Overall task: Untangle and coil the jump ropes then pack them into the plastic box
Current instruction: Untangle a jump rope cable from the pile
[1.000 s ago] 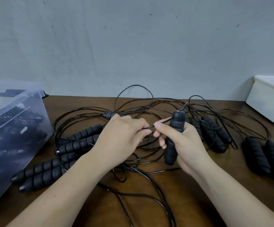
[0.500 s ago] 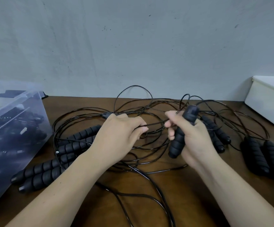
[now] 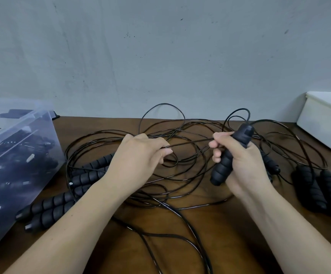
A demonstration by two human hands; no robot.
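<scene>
A tangle of thin black jump-rope cords [image 3: 182, 133] spreads over the brown table [image 3: 230, 240]. My right hand [image 3: 241, 161] grips one black ribbed foam handle [image 3: 227, 163], tilted with its cap up. A taut stretch of cord [image 3: 190, 142] runs from my right fingers to my left hand [image 3: 139, 157], which pinches it above the pile. Several more ribbed handles [image 3: 61, 202] lie at the left and a pair of handles [image 3: 319, 192] lies at the right. The clear plastic box [image 3: 12, 135] at the far left holds dark coiled ropes.
A white plastic bin [image 3: 323, 123] with something pink inside stands at the back right. A grey wall runs along the table's far edge. Loose cord [image 3: 180, 234] trails toward the near edge between my forearms.
My hands have moved apart. The right hand carried the handle to the right and tilted it, and the cord between the two hands is now drawn taut.
</scene>
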